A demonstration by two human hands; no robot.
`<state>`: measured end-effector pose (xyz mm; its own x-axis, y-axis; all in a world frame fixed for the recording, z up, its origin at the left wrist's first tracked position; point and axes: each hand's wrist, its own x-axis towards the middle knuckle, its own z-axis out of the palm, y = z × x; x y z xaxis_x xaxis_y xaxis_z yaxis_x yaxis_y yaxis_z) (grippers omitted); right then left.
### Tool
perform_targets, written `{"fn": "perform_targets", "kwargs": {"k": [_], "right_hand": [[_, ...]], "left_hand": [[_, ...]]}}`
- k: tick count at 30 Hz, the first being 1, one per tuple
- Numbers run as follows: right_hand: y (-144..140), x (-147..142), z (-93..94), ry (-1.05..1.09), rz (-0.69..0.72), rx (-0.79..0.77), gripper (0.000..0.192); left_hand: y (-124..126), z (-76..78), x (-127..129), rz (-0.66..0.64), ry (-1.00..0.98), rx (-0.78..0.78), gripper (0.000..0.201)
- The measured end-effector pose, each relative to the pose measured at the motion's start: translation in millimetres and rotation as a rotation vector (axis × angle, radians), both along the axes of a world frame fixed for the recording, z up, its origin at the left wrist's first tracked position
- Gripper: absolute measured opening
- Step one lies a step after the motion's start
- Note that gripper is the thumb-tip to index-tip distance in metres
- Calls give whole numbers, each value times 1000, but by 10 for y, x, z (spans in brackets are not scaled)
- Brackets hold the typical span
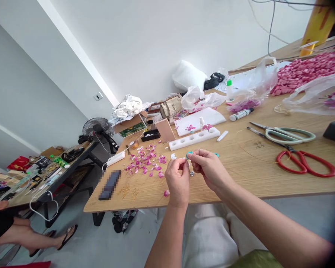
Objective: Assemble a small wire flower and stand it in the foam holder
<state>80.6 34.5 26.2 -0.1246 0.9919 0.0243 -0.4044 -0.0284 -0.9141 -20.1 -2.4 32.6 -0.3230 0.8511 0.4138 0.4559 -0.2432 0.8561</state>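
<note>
Pinching a teal piece (189,153) in the right hand (209,165), thumb to forefinger, above the bench's near edge (257,175); curling the left hand (178,182) beside it, fingers pressed together, cannot tell on what. Probably at a fine winding or fitting step, calling next for small, steady fingertip turns. Towards the bench's left end, petals (146,157); at its near-left corner, a phone (109,185); further right, green scissors (268,131). Beyond the left edge, a fan (97,128) and a co-worker's leg (30,238).
</note>
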Motion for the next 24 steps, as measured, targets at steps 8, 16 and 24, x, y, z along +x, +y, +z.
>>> {"fn": "perform_targets", "kwargs": {"k": [8, 16, 24], "right_hand": [[37, 84, 32, 5, 153, 39, 31], [99, 98, 34, -130, 167, 96, 27], [132, 91, 43, -242, 176, 175, 22]], "left_hand": [[-108, 134, -46, -119, -332, -151, 13], [-59, 224, -104, -199, -445, -303, 14], [-59, 220, -132, -249, -437, -274, 15]]}}
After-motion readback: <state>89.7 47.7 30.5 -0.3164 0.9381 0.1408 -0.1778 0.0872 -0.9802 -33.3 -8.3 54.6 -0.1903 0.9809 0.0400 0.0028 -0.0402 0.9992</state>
